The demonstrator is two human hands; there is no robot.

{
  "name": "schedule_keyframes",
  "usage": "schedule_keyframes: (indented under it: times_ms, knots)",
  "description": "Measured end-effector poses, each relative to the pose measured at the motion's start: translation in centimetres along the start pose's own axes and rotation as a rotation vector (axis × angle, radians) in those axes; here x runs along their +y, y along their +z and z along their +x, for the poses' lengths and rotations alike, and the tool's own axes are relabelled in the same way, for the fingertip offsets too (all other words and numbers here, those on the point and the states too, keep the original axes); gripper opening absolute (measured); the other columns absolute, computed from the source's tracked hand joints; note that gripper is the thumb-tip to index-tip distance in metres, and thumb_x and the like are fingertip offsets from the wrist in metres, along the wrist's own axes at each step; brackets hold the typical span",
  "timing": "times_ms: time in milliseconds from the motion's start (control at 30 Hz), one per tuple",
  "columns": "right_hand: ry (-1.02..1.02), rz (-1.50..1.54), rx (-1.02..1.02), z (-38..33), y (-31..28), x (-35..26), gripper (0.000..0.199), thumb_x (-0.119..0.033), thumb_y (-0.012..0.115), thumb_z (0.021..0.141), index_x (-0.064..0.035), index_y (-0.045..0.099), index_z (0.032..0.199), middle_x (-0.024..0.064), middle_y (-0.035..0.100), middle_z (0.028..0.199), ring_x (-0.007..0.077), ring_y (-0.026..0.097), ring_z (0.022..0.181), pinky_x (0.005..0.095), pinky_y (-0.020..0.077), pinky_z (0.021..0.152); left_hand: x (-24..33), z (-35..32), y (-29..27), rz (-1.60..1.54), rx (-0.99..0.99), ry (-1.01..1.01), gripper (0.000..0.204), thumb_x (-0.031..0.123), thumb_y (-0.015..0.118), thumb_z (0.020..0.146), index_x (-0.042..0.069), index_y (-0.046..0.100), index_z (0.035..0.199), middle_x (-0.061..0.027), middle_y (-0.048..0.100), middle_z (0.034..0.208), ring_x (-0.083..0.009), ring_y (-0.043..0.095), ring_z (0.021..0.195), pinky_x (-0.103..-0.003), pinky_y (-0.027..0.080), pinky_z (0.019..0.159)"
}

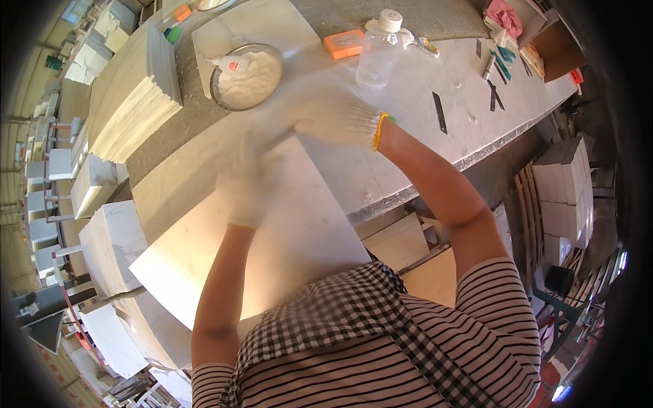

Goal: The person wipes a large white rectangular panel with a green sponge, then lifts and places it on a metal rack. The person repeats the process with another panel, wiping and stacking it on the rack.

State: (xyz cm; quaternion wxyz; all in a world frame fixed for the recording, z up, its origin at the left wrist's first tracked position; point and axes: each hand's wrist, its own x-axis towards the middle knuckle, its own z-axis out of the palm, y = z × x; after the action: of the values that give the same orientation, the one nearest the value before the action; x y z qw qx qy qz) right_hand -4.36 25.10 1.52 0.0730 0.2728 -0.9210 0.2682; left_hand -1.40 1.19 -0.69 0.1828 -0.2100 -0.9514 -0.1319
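I cannot tell whether my blurred left hand [243,194] or right hand [338,124] grips anything; the pale slab [303,217] before me, jutting past the bench [408,102], could tip if I press its overhang.

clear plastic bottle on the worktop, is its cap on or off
On: a white cap sits on top of the clear bottle, covering its mouth.

A workshop: stone-look slabs [112,238] stand stacked left of the bench [354,170], thin black strips [440,112] lie on its top, and pale blocks [561,183] are piled to its right beside wooden slats [526,204].
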Motion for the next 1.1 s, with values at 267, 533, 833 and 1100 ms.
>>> schedule_keyframes:
  times_ms: [267, 533, 833, 1100]
  knots:
    - [-0.204, -0.193, 0.052, -0.2, -1.1, -0.3, 0.018, -0.022, 0.059, 0.089, -0.0113, 0.069, 0.099, 0.0069, 0.065, 0.106, 0.0287, 0.058, 0.101, 0.0424, 0.0468, 0.088, -0.2, 0.5, -0.3, -0.062, -0.146, 0.120, 0.056, 0.032, 0.064, 0.090, 0.017, 0.047, 0.140, -0.0101, 0.069, 0.102, -0.0316, 0.064, 0.086, -0.044, 0.051, 0.073]
    - [-0.107, -0.249, -0.077, -0.6, -0.8, -0.1, 0.014, -0.023, 0.059, 0.090, -0.0129, 0.069, 0.093, 0.0083, 0.062, 0.103, 0.0289, 0.060, 0.095, 0.0427, 0.0499, 0.078, 0.1, 0.3, -0.5, -0.061, -0.080, 0.149, 0.040, 0.034, 0.069, 0.086, 0.012, 0.060, 0.118, -0.0121, 0.067, 0.108, -0.0336, 0.064, 0.091, -0.045, 0.051, 0.074]
    - [-0.082, -0.231, -0.107, 0.1, -1.3, -0.5, 0.007, -0.015, 0.061, 0.082, -0.0105, 0.064, 0.078, 0.0086, 0.060, 0.083, 0.0295, 0.062, 0.078, 0.0428, 0.0479, 0.066, -0.1, 0.2, 0.1, -0.010, -0.029, 0.166, 0.042, 0.041, 0.063, 0.088, 0.013, 0.061, 0.119, -0.0135, 0.068, 0.091, -0.0354, 0.063, 0.082, -0.047, 0.050, 0.070]
    - [-0.103, -0.293, -0.167, 0.3, -1.5, -0.8, 0.006, -0.013, 0.063, 0.081, -0.0134, 0.069, 0.081, 0.0086, 0.062, 0.076, 0.0298, 0.063, 0.079, 0.0440, 0.0465, 0.066, -0.1, 0.2, 0.1, -0.051, 0.021, 0.179, 0.033, 0.037, 0.064, 0.088, 0.010, 0.064, 0.106, -0.0129, 0.066, 0.085, -0.0354, 0.062, 0.076, -0.046, 0.049, 0.065]
